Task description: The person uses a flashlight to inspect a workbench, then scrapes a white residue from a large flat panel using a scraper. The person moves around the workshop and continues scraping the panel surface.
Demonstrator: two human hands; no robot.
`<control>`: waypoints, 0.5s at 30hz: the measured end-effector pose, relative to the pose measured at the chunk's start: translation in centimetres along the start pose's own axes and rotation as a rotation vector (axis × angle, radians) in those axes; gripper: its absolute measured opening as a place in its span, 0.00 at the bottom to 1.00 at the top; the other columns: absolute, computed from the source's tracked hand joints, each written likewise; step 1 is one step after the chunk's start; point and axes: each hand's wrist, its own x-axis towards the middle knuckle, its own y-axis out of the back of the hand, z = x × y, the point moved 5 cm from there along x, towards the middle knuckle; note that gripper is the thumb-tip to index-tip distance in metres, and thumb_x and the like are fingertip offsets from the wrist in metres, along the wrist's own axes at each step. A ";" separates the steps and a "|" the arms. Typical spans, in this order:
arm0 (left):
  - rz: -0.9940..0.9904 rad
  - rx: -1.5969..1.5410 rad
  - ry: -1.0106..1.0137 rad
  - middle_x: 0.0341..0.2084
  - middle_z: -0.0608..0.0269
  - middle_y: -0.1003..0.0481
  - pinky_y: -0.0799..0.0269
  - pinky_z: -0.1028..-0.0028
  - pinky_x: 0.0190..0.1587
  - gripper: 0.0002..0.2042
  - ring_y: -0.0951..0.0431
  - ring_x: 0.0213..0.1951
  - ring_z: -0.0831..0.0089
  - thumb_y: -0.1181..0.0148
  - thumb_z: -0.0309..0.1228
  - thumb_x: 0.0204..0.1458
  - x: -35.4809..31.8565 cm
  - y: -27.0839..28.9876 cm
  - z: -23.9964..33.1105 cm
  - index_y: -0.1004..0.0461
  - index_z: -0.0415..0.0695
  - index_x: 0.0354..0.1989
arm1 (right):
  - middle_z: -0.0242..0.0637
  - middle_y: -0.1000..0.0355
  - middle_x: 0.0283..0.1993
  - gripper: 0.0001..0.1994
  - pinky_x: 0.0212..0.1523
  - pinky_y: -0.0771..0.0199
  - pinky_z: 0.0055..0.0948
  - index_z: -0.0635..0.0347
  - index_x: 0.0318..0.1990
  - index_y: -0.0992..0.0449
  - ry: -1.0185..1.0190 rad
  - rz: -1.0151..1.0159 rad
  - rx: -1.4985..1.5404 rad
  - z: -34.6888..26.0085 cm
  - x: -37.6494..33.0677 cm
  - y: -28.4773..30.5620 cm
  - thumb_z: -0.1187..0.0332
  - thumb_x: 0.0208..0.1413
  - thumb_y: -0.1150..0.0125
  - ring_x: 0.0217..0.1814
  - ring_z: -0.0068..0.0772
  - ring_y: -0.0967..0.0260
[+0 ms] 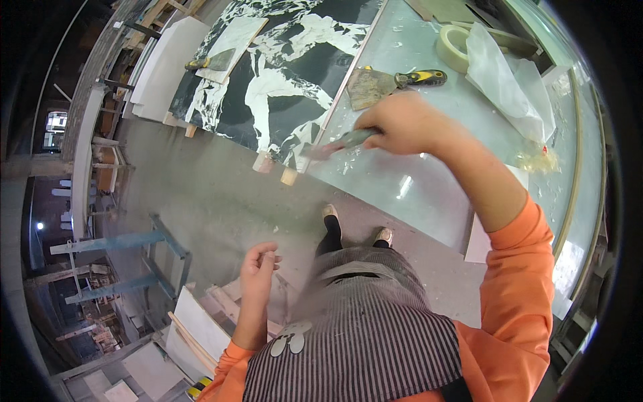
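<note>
My right hand point(405, 124) is closed round the handle of a scraper point(341, 144), smeared by motion. Its blurred blade points left, at the near right corner of a black-and-white marbled slab point(288, 74). Just beyond that hand, a wide scraper point(372, 88) with a black-and-yellow handle lies on the pale green tabletop point(408, 181). My left hand point(258, 268) hangs low in front of the apron, away from the slab, its fingers loosely bent and apart with nothing in them.
On the slab's far left lies a pale board point(234, 43) with another scraper point(213, 61) across it. A tape roll point(453, 48) and crumpled white plastic sheet point(506, 84) sit at the back right. Wooden blocks point(289, 176) jut from under the slab. A blue metal frame point(127, 241) stands left.
</note>
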 end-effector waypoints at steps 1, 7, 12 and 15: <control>0.012 -0.015 -0.003 0.42 0.64 0.25 0.28 0.77 0.38 0.11 0.23 0.38 0.76 0.47 0.27 0.60 -0.3 0.4 -0.3 0.29 0.40 0.49 | 0.43 0.23 0.35 0.14 0.41 0.27 0.44 0.48 0.44 0.20 -0.018 0.015 -0.020 0.4 -0.1 0.2 0.59 0.49 0.37 0.40 0.49 0.25; 0.008 -0.029 0.006 0.42 0.64 0.25 0.29 0.77 0.38 0.11 0.23 0.38 0.75 0.47 0.27 0.60 -0.1 0.9 -0.4 0.28 0.40 0.49 | 0.44 0.23 0.33 0.13 0.40 0.28 0.44 0.50 0.41 0.20 0.089 -0.050 0.053 -2.0 0.0 -1.8 0.57 0.50 0.38 0.39 0.50 0.26; 0.035 -0.030 0.030 0.42 0.64 0.25 0.28 0.77 0.38 0.10 0.22 0.39 0.76 0.47 0.27 0.60 -0.3 1.5 -0.9 0.28 0.40 0.49 | 0.43 0.23 0.33 0.11 0.40 0.28 0.44 0.51 0.39 0.20 -0.096 -0.019 -0.085 -0.8 -0.5 0.2 0.60 0.49 0.38 0.39 0.50 0.26; 0.020 -0.013 0.034 0.42 0.64 0.25 0.28 0.77 0.38 0.10 0.22 0.38 0.76 0.48 0.27 0.60 -0.1 1.5 -0.8 0.28 0.40 0.49 | 0.42 0.23 0.34 0.11 0.40 0.28 0.44 0.50 0.39 0.20 -0.132 0.056 -0.081 0.0 -0.2 1.1 0.60 0.49 0.37 0.39 0.49 0.25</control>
